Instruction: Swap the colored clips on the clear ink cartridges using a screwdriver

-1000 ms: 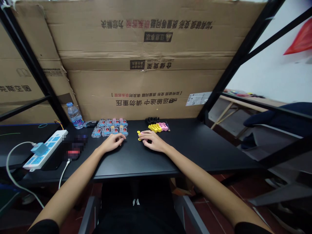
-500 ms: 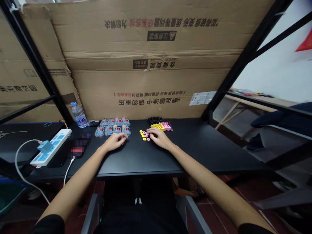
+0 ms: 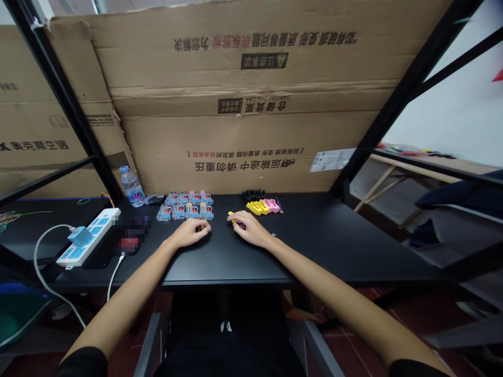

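Observation:
My right hand (image 3: 251,228) lies low over a small group of flat yellow rings (image 3: 230,213) and pink ones, its fingers stretched out and partly covering them. It touches the rings without visibly gripping any. Left of it, my left hand (image 3: 190,233) rests on the table with curled fingers, and nothing shows in it. Just beyond my left hand stand two rows of clear plastic pieces (image 3: 179,211) with blue and red parts inside. Behind my right hand are yellow toothed pieces (image 3: 257,208), pink toothed pieces (image 3: 271,205) and black toothed pieces (image 3: 253,195).
A water bottle (image 3: 132,187) stands at the back left. Nearer are a white power strip (image 3: 88,238) and a phone (image 3: 131,242) with a white cable. A cardboard sheet (image 3: 236,131) rises behind the black table (image 3: 314,246), between black metal posts (image 3: 393,112).
My right hand has come slightly nearer and now covers more of the rings. My left hand's fingers have curled in more. The whole view has shifted slightly.

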Motion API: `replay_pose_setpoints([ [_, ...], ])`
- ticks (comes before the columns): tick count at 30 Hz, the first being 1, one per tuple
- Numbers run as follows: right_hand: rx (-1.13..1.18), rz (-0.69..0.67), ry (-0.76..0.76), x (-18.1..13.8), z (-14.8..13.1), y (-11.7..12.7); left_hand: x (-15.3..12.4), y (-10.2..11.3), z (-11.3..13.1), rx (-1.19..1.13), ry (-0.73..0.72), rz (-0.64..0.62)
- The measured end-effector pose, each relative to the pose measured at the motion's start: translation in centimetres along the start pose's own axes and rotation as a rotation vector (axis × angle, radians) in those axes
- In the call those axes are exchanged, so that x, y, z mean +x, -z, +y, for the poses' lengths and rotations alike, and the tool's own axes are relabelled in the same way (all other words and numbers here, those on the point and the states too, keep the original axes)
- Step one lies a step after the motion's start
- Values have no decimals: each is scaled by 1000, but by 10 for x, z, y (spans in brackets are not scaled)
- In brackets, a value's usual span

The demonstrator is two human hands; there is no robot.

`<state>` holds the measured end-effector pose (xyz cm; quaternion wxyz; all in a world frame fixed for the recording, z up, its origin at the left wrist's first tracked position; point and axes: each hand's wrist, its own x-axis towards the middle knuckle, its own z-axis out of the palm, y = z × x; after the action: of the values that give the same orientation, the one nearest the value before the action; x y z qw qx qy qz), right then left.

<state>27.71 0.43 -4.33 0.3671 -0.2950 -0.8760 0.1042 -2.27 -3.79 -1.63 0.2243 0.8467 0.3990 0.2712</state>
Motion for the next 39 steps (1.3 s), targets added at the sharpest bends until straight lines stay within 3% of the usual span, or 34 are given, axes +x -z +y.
replay_pose_setpoints([
  [7,-38,82,-61,-6,11,3,-2,-2,7,42,-64,17],
  [11,-28,23,-131,-9,13,5,-3,-3,11,99,-146,36],
  [15,-26,-19,-139,-7,4,6,-3,-9,12,143,-165,-92],
  [18,-56,-1,-53,-6,-15,5,-3,-15,14,200,-195,-156],
  [21,-54,-50,89,-7,-38,2,-6,-19,20,232,-175,-97],
  [24,-43,-104,137,-8,-51,-2,-11,-21,23,237,-137,-52],
  [33,31,-200,57,-6,-50,-3,-13,-19,26,254,-84,-4],
  [39,-23,-181,8,-9,-46,-6,-12,-20,25,283,-52,-1],
])
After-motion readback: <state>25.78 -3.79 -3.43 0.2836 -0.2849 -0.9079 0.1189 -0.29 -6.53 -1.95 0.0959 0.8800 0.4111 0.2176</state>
